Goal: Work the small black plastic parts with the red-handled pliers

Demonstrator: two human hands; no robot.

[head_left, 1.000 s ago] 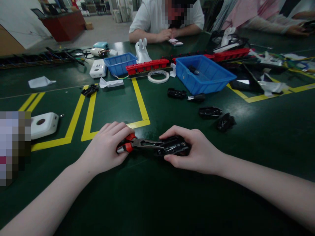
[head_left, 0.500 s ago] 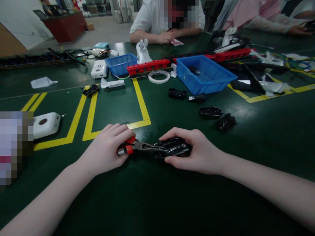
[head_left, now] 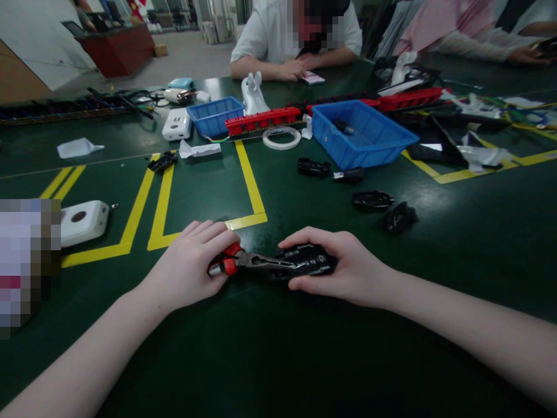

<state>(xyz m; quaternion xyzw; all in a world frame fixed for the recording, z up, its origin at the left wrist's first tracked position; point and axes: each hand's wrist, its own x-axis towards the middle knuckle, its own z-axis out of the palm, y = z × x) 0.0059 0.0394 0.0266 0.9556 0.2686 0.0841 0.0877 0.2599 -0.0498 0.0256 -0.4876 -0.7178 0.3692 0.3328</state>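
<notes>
My left hand [head_left: 198, 258] is closed round the red handles of a pair of long-nose pliers [head_left: 256, 260], whose jaws point right. Their tips reach over a black plastic part [head_left: 307, 261] and touch it or something small on it; which one, I cannot make out. The fingers and thumb of my right hand [head_left: 343, 267] grip this part from the right, along its far and near sides. Beyond my right hand lie more black plastic parts [head_left: 373, 200], and another black part [head_left: 162, 162] rests at the far left.
Behind the hands stand a large blue bin [head_left: 361, 136] with a dark item in it and a smaller blue bin [head_left: 215, 119]. A roll of tape [head_left: 281, 138] and a red strip [head_left: 263, 120] lie between them. A white device [head_left: 85, 223] sits at left. Across the table, a person [head_left: 261, 46] leans over a phone.
My right hand and the black part have shifted very slightly to the left. The pliers stay at the part, with my left hand's grip unchanged.
</notes>
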